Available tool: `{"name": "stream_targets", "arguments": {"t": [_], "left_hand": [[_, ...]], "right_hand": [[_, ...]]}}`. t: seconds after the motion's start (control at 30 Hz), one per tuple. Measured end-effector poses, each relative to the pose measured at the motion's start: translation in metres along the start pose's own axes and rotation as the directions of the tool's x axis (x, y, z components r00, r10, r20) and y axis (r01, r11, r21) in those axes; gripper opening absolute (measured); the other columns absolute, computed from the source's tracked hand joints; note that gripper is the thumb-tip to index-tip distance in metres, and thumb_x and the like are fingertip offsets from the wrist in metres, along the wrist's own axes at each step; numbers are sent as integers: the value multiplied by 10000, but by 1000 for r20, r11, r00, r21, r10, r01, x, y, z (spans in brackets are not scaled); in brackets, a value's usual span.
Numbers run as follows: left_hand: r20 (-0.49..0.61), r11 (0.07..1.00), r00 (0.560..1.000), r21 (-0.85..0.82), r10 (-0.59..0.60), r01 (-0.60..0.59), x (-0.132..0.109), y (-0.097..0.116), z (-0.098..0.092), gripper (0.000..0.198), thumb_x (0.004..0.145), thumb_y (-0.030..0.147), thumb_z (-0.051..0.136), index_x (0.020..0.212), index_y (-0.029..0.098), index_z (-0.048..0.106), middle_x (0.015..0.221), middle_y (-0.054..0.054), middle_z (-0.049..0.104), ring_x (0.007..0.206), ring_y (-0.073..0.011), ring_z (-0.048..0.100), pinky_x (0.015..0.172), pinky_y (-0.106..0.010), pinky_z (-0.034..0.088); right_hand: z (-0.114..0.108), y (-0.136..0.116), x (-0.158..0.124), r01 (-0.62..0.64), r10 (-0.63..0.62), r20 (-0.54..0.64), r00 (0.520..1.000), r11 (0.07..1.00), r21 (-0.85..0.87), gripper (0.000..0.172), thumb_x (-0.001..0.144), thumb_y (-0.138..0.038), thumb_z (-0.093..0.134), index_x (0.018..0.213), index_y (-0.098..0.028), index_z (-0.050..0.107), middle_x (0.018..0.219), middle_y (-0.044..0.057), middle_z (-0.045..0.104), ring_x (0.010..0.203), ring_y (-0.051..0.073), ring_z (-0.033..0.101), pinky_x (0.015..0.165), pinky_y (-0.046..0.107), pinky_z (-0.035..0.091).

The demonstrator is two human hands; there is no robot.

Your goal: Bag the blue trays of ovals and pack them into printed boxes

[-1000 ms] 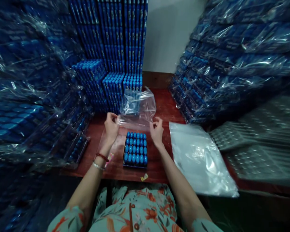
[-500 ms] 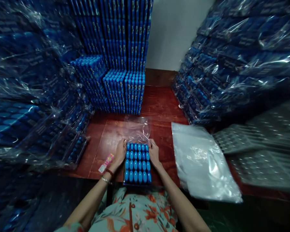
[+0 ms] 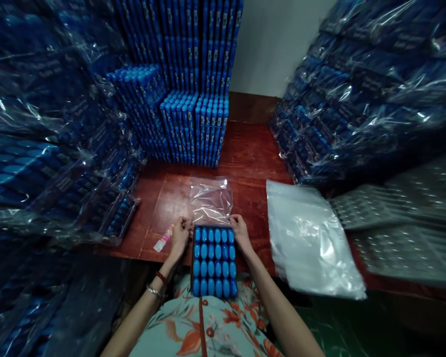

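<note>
I have the near edge of a clear bag (image 3: 211, 198) pinched at both corners: the thumb and fingertips of my left hand (image 3: 180, 239) are closed on one, those of my right hand (image 3: 240, 233) on the other. The block of blue-topped pieces (image 3: 211, 268) lies between my wrists and nearer my body than either grip. Taking that block as the dial's centre, my left hand sits at ten o'clock, my right between one and two, and the bag lies flat at twelve, its edge right at the block's far end. I can't tell whether any of the block is inside the bag. Its near end reaches past the edge of the red table (image 3: 250, 198), in front of my flowered top (image 3: 193, 327). A pink strip (image 3: 164, 238) lies between nine and ten, just beyond my left hand; a pile of plastic sheets (image 3: 312, 238) lies near three.
</note>
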State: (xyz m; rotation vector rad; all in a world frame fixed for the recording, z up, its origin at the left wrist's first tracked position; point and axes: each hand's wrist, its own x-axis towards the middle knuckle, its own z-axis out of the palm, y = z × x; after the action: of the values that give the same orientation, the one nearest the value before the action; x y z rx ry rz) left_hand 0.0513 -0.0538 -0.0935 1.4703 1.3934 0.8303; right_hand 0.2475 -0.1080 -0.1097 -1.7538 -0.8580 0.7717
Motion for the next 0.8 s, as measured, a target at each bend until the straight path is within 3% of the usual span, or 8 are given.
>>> {"name": "stream_targets", "arguments": {"t": [0.13,0.3,0.4,0.5,0.57,0.63,0.7,0.8], "left_hand": [[62,998,997,50,37,-40,-10,-6,-3,91,759,260,486,729,174,496,691,-4,569,659,-149,534,619,-244,415],[137,977,989,197,55,-82,-21,-8,-16,153,792,293,486,713,175,544,695,-28,586,687,-175,544,693,-291,418],[143,959,981,236,127,-159,-15,-5,-21,237,830,371,471,828,165,587,831,-74,633,784,-197,577,759,-320,432],[127,973,979,147,158,-177,-3,0,-18,258,810,389,515,890,157,594,883,-73,645,817,-187,592,760,-290,445],[156,985,979,88,131,-146,4,5,-15,244,809,388,514,839,160,594,806,-46,646,759,-172,593,714,-267,444],[174,988,976,56,133,-144,7,12,-14,244,825,382,486,778,162,580,732,-23,629,696,-157,573,662,-249,431],[170,982,970,52,171,-182,4,21,-17,254,846,374,455,749,165,562,701,-13,608,660,-143,545,628,-236,418],[195,952,947,123,253,-280,-13,28,-27,240,867,328,427,721,176,542,675,-9,580,629,-135,518,618,-237,413]], "right_hand": [[-8,-1,-13,-8,9,19,1000,998,-58,267,752,-412,445,877,-180,485,731,20,575,640,158,534,628,276,424],[-29,-13,-47,51,-3,138,990,936,-349,312,819,-338,361,1057,-182,488,627,-9,548,580,178,548,590,285,412],[-42,-22,-51,108,-56,112,992,837,-536,422,820,-349,397,1197,-169,460,767,35,583,643,193,570,614,313,436],[-47,-32,-40,196,-171,97,980,808,-556,529,815,-389,451,1290,-159,416,995,97,555,675,172,557,672,340,461],[-47,-37,-29,272,-227,152,962,837,-474,447,823,-396,459,1192,-148,508,978,89,553,677,154,542,707,328,462],[-44,-42,-23,309,-249,201,947,873,-377,299,846,-386,436,948,-154,596,833,52,574,679,150,535,698,294,451],[-43,-45,-25,297,-246,189,951,899,-322,272,871,-364,406,776,-173,574,709,22,567,663,145,530,657,266,435],[-44,-43,-44,309,-289,109,951,899,-309,227,884,-305,403,776,-181,559,698,13,582,652,140,539,642,262,432]]}}
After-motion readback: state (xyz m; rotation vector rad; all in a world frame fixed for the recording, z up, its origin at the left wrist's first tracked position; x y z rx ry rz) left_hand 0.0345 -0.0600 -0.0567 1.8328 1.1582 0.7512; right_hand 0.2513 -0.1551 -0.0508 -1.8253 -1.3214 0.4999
